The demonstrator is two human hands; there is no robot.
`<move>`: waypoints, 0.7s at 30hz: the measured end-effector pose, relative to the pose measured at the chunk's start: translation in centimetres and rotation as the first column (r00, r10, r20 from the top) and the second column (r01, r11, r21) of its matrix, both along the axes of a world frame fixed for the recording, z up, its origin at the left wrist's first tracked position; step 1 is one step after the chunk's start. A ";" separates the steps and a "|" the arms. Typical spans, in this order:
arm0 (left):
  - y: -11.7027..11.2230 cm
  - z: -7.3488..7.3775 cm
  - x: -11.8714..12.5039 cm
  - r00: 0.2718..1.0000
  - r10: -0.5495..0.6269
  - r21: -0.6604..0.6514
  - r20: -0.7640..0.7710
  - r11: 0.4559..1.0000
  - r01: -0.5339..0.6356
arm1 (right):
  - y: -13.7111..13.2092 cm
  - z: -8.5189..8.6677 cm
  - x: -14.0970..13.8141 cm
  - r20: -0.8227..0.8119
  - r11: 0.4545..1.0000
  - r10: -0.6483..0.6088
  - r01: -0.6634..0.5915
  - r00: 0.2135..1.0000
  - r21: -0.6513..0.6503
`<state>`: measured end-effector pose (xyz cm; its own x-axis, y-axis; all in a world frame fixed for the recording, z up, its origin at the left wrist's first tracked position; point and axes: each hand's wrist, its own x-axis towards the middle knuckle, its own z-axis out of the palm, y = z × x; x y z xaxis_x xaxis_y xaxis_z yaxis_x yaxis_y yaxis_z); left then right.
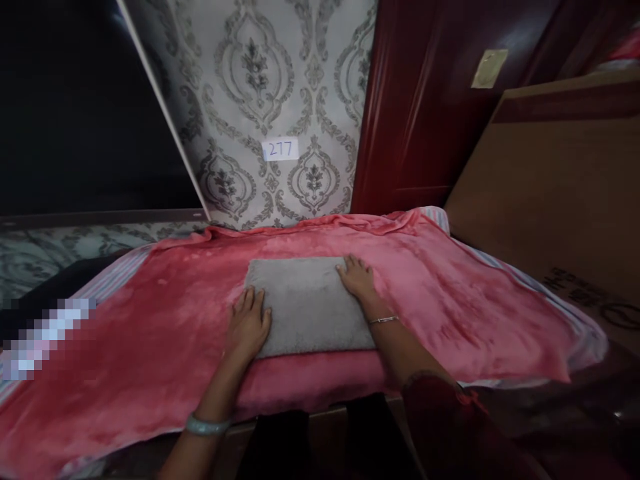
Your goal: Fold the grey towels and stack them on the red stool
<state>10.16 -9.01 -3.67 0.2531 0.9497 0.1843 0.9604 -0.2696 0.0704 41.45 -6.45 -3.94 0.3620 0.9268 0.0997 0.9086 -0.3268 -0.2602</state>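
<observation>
A grey, plush-looking rectangular mat lies flat on a pink-red fleece blanket. At the mat's left edge rests my left hand, fingers stretched out and slightly spread, palm down. My right hand lies flat over the mat's far right corner, its fingers apart too. Neither hand grips anything. The mat looks smooth, with its near edge running parallel to the blanket's front edge.
Behind the blanket is a patterned wallpapered wall with a paper label reading 277. A dark screen stands at the left. At the right are a dark red door and a large cardboard box.
</observation>
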 end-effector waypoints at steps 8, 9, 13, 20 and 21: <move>2.2 4.2 3.0 0.988 -0.151 -0.164 0.010 0.975 0.151 | -0.2 -0.8 -0.4 0.037 1.000 -0.005 0.005 0.999 0.014; 3.1 4.7 3.8 0.987 -0.161 -0.171 0.010 0.972 0.161 | -0.2 -0.8 -0.4 0.041 1.000 -0.006 0.005 0.999 0.010; 6.5 4.7 6.6 0.996 -0.094 -0.158 -0.003 0.983 0.092 | -0.2 -0.8 -0.5 0.049 1.000 -0.009 0.010 0.999 -0.015; 7.8 1.7 6.6 0.997 -0.075 -0.047 0.015 0.996 0.076 | 0.0 -0.9 -0.6 0.050 1.000 -0.013 0.014 0.999 -0.004; 7.7 1.6 6.5 0.997 -0.076 -0.037 0.014 0.996 0.077 | -0.1 -0.9 -0.6 0.050 1.000 -0.014 0.015 0.999 -0.005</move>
